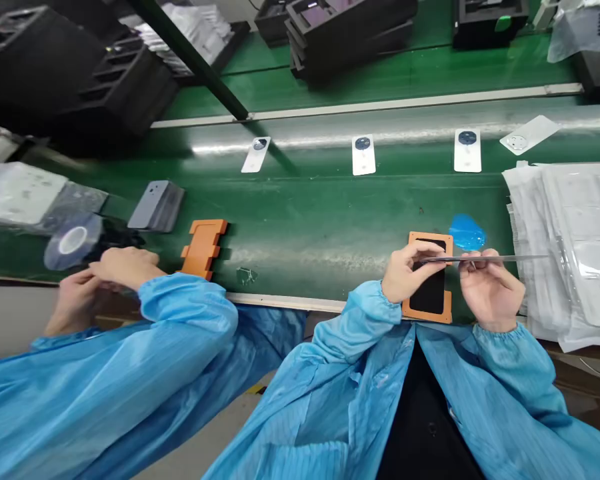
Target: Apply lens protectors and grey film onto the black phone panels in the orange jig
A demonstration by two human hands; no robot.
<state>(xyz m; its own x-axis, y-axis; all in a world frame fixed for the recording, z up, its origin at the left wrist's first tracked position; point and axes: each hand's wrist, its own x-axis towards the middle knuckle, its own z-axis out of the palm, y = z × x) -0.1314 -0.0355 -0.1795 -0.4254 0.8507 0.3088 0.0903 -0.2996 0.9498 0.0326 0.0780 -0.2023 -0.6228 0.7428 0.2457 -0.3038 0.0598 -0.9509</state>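
A thin flat panel (517,257), seen edge-on, is held level between my two hands, so its face is hidden. My left hand (405,272) pinches its left end between thumb and fingers. From below, the fingers of my right hand (491,290) grip the panel nearer its middle, and its right end sticks out past them. Under my left hand lies an orange fixture (444,310) holding a black rectangular piece (429,297). Just behind my right hand is a crumpled blue film (467,231).
White phone back covers (363,155) lie spaced along the green bench. Stacked clear trays (587,247) stand at right. At left a co-worker's hands (125,267) work beside a tape roll (73,240), stacked grey covers (156,205) and another orange fixture (203,248). Black trays (350,33) sit behind.
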